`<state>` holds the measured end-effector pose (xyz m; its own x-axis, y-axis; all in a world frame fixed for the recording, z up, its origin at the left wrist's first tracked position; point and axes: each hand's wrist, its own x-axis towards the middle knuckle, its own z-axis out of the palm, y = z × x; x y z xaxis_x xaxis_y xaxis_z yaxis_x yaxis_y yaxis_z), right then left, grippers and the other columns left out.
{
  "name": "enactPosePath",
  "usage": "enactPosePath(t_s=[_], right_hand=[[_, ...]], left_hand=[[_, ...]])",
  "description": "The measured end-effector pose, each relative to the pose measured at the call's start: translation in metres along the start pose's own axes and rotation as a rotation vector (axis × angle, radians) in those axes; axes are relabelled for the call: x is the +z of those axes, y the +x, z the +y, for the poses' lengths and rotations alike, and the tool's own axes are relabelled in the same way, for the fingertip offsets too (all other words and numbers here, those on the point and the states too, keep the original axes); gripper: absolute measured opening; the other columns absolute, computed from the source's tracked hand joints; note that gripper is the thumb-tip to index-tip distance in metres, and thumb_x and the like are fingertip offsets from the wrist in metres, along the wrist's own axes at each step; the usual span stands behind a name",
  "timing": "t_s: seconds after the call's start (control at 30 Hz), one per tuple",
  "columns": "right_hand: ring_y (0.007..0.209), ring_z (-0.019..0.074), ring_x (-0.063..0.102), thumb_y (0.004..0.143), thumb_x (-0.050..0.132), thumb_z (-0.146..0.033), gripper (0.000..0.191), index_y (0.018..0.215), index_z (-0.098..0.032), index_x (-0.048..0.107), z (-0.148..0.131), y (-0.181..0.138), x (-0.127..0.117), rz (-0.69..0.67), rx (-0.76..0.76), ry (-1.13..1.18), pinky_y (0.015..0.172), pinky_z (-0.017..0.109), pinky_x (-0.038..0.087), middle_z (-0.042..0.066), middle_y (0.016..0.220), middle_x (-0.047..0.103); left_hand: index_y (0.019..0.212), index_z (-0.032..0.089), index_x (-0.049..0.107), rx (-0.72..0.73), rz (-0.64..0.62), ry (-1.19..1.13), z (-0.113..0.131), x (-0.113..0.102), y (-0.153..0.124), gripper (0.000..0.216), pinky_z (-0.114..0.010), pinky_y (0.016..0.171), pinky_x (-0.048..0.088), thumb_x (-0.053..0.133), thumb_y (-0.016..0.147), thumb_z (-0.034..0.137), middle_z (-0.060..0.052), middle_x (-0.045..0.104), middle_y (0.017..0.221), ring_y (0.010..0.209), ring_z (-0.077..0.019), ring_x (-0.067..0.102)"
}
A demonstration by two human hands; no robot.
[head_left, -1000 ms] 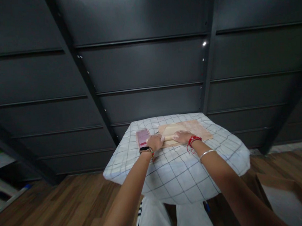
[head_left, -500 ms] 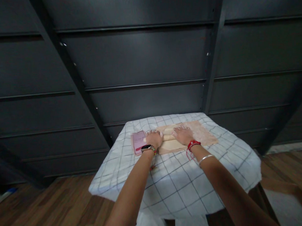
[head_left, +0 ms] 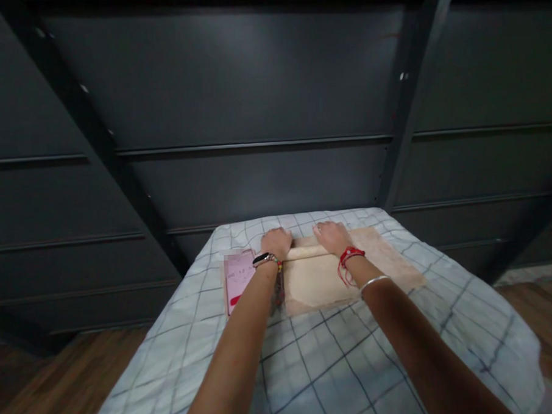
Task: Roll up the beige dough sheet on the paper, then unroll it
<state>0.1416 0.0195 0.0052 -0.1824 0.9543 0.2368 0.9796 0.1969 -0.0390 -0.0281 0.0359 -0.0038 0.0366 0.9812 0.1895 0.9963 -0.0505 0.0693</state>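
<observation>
A pale rolling pin (head_left: 305, 252) lies across a flat sheet of beige dough (head_left: 316, 281) on a table covered by a white checked cloth (head_left: 310, 364). My left hand (head_left: 276, 242) presses down on the pin's left end with curled fingers. My right hand (head_left: 332, 236) lies on the pin's right part with its fingers stretched forward. A watch and bracelets sit on both wrists. The pin is at the far end of the dough, and most of the sheet lies toward me.
A pink card or phone (head_left: 238, 280) lies on the cloth just left of my left arm. Dark metal panels and posts (head_left: 272, 109) stand right behind the table. Wooden floor (head_left: 50, 394) shows at the left and right.
Both hands have pushed the rolling pin away from me, from the near part of the dough to its far end. The camera has leaned in closer over the table.
</observation>
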Motion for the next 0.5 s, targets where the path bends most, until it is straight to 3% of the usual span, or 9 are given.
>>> enactPosePath(t_s=[0.23,0.5], right_hand=[[0.103,0.0237,0.062,0.100,0.022,-0.035,0.050,0.106,-0.012,0.066,0.003,0.027,0.000,0.014,0.010,-0.022,0.089,0.035,0.041,0.017,0.110,0.068],[0.104,0.0249,0.061,0.099,0.024,-0.037,0.049,0.109,-0.012,0.066,0.004,0.027,0.004,-0.034,0.003,-0.013,0.090,0.036,0.042,0.018,0.111,0.067]], left_hand=[[0.108,0.009,0.065,-0.048,0.034,-0.026,0.004,-0.002,0.024,0.042,-0.034,0.090,0.044,0.030,0.097,0.028,-0.019,0.066,0.108,0.104,-0.0255,0.062],[0.109,0.009,0.066,-0.050,-0.011,-0.022,0.004,-0.001,0.023,0.043,-0.033,0.087,0.046,0.031,0.097,0.031,-0.019,0.066,0.109,0.104,-0.0260,0.063]])
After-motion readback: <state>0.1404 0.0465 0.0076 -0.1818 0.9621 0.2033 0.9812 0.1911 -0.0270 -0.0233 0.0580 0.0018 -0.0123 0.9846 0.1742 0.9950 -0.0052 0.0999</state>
